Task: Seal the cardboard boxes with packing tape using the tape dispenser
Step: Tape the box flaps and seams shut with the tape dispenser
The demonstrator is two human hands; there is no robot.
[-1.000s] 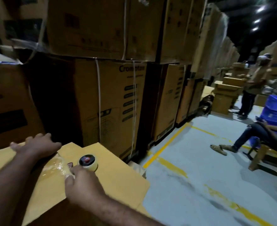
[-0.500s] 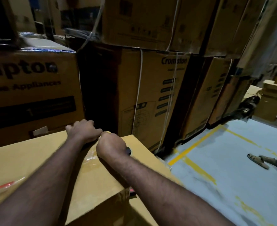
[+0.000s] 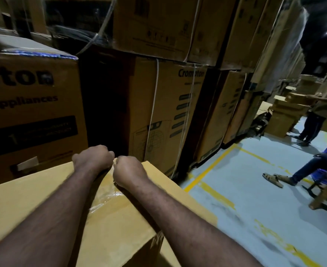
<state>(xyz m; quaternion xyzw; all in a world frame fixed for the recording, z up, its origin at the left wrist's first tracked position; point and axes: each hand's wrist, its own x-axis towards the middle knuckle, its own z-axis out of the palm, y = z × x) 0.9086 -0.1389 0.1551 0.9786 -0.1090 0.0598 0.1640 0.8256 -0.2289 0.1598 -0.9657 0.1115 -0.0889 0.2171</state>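
A tan cardboard box [image 3: 33, 205] fills the lower left of the head view. A strip of clear packing tape [image 3: 108, 197] runs along its top seam between my forearms. My left hand [image 3: 93, 158] sits at the box's far edge with its fingers curled down over that edge. My right hand [image 3: 129, 171] is a closed fist right beside it, at the far end of the tape strip. The tape dispenser is hidden under that fist.
Tall stacks of printed cartons [image 3: 178, 112] stand just beyond the box, with another carton [image 3: 29, 112] at the left. To the right is grey floor with yellow lines [image 3: 208, 168]. A seated person's legs [image 3: 309, 168] and a standing person [image 3: 313, 120] are further right.
My right hand has run the tape forward along the seam to the far edge. My left hand has gone from lying flat to curled over the edge. The dispenser is no longer visible.
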